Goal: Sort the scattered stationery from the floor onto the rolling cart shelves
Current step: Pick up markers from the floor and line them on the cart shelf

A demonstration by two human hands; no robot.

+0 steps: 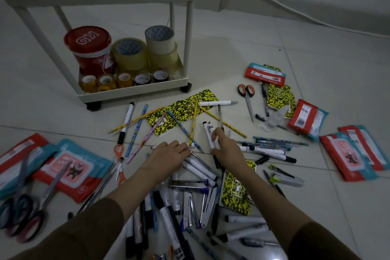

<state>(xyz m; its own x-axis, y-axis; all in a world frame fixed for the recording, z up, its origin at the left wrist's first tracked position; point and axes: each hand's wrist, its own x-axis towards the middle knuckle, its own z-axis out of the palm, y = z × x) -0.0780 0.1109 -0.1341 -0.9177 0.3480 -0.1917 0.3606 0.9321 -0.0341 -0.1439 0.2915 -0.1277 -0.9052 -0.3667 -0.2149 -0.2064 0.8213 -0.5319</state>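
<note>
Centre frame, floor (pixel 274 53): left hand (pixel 168 155) flat on markers (pixel 200 168), fingers straight. Right hand (pixel 226 146) grips two white markers (pixel 210 133). Upper left: cart (pixel 130 91) holding tape rolls (pixel 129 54).

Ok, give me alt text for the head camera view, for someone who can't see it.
Two hands reach into pens and markers scattered on a tiled floor: the right hand grips two white markers, the left hand rests on others. Behind stands a white cart, tape rolls on its bottom shelf.
</note>
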